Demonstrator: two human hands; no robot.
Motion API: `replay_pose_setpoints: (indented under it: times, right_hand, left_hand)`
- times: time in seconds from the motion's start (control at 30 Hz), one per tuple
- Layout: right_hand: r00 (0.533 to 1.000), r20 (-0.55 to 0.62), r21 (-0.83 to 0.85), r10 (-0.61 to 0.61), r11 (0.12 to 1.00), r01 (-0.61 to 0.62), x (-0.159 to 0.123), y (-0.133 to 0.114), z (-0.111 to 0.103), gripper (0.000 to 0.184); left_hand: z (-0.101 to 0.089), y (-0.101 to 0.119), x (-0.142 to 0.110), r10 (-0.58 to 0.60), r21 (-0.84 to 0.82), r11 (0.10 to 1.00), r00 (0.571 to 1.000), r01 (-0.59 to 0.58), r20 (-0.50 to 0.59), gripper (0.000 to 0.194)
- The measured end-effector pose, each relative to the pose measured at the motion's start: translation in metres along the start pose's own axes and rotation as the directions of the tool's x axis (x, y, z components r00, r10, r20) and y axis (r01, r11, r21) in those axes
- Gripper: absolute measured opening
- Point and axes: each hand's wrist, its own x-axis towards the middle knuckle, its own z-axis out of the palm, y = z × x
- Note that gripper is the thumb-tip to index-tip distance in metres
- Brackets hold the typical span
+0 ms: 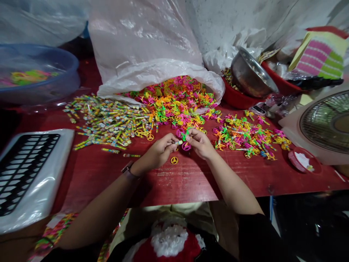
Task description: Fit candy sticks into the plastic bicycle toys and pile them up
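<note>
My left hand point(164, 148) is closed, its thumb and fingers pinching a small candy tube point(179, 142) in a printed wrapper. Just to the right, my right hand point(200, 143) is closed on a green plastic toy piece point(184, 136), and the two hands nearly meet. A magenta ring piece point(186, 146) shows just under the right fingertips. One yellow ring piece point(173, 160) lies alone on the red table point(174, 182) below the hands. Beyond the left hand spreads a pile of wrapped candy tubes point(109, 118). Loose plastic pieces point(177, 109) spill from a white bag behind the hands.
A heap of colourful pieces point(242, 134) lies to the right, near a small pink basket point(298, 162) and a fan point(327, 123). A blue tub point(38, 91) and stacked plastic bags point(51, 182) stand left. At the back right, a metal bowl point(251, 72) leans over red basins.
</note>
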Motion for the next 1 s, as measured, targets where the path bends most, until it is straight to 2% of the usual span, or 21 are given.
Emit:
replay_pose_setpoints:
  times: [0.2,0.33,0.47,0.63,0.73,0.8,0.87,0.9,0.93,1.0]
  right_hand:
    - [0.999,0.050,-0.094,0.006,0.996,-0.001,-0.001,-0.002,0.003,0.050]
    - [0.997,-0.003,-0.227,-0.074,0.971,0.072,-0.002,0.002,0.011,0.041]
    - [0.978,-0.097,-0.478,-0.185,0.871,0.117,-0.002,0.008,0.015,0.023]
    - [0.971,-0.032,-0.627,-0.239,0.761,0.167,-0.001,0.001,0.019,0.021]
    - [0.970,0.032,-0.659,-0.242,0.725,0.202,-0.003,-0.015,0.008,0.021]
    - [0.960,-0.009,-0.694,-0.280,0.693,0.196,-0.009,-0.030,-0.018,0.017]
    - [0.908,-0.195,-0.742,-0.372,0.661,0.111,-0.019,-0.046,-0.059,0.014]
    - [0.842,-0.331,-0.755,-0.425,0.655,0.033,-0.025,-0.052,-0.082,0.015]
    - [0.755,-0.442,-0.782,-0.485,0.621,-0.058,-0.031,-0.057,-0.104,0.016]
    - [0.609,-0.517,-0.842,-0.602,0.484,-0.237,-0.037,-0.060,-0.138,0.027]
  left_hand:
    - [0.002,-0.003,0.001,0.023,-0.014,1.000,1.000,-0.023,-0.017,0.023]
    - [0.003,-0.007,0.002,0.044,0.031,0.999,0.998,-0.042,-0.041,0.019]
    - [0.007,-0.014,0.003,0.025,0.153,0.988,0.985,0.002,-0.169,0.016]
    - [0.015,-0.016,0.006,0.012,0.220,0.975,0.973,0.040,-0.231,0.008]
    - [0.011,-0.004,0.005,0.037,0.280,0.960,0.984,0.014,-0.176,0.015]
    - [-0.004,0.005,-0.002,0.046,0.383,0.924,0.995,-0.011,-0.084,0.021]
    - [-0.031,0.011,-0.015,0.037,0.576,0.818,0.999,-0.012,-0.032,0.033]
    - [-0.047,0.010,-0.023,0.031,0.683,0.730,0.998,0.011,-0.049,0.039]
    - [-0.063,0.007,-0.031,0.003,0.771,0.634,0.996,0.069,-0.091,0.041]
    - [-0.091,-0.006,-0.045,-0.087,0.851,0.470,0.972,0.234,-0.218,0.038]
